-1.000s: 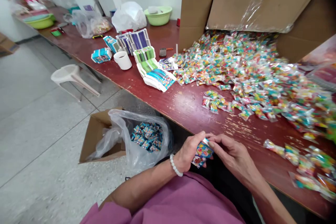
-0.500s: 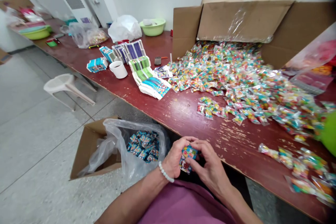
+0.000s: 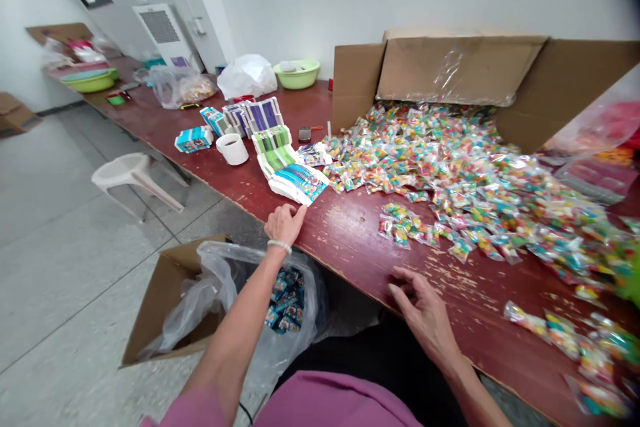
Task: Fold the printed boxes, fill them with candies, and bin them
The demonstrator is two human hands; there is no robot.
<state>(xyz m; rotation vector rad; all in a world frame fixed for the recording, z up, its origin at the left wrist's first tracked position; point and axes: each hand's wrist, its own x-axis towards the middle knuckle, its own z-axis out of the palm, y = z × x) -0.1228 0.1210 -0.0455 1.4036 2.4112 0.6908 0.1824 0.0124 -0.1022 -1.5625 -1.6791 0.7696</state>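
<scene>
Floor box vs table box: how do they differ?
The floor box stands upright; the table box lies on its side. The floor box holds small blue packs; the table box spills multicoloured sachets across the table. Both are brown cardboard with clear plastic liners.

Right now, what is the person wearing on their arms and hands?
The left hand and right hand are bare, without gloves. A bracelet of round white beads circles the left wrist. A mauve-pink cloth sleeve covers the left upper arm; both forearms are uncovered.
</scene>
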